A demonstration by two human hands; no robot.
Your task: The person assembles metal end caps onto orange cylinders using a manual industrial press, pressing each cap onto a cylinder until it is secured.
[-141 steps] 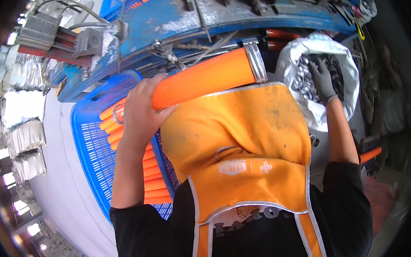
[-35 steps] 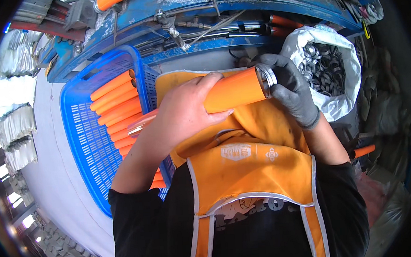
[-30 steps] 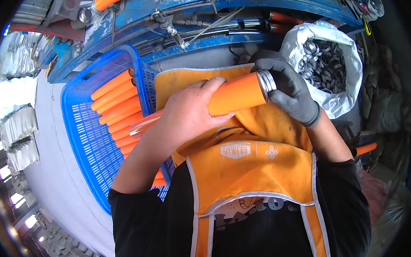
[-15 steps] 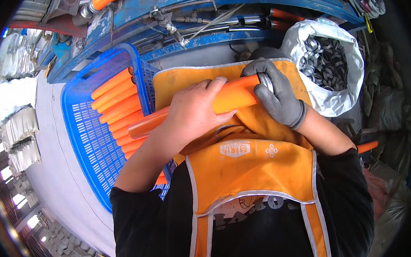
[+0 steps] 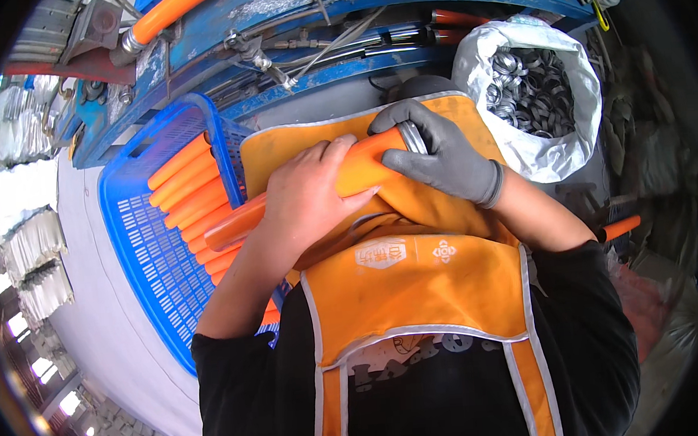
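Across my lap lies an orange plastic tube, slanting up toward the right. My left hand, bare, is wrapped round its middle, thumb below and fingers over the top. At the tube's upper right end sits a silvery metal ring. My right hand, in a dark grey glove, is closed on this ring, with the thumb below and the fingers over the top. How far the ring fits over or into the tube is partly hidden by the glove. The tube's lower left end shows beyond my left wrist.
To the left stands a blue slotted plastic basket with several orange tubes inside. A white woven bag full of metal rings is at the right. Ahead runs a blue metal workbench. An orange apron covers my front.
The metal ring now sits squarer against the tube's end, where a dark gap showed before. Both hands keep their hold. The whole view has shifted slightly.
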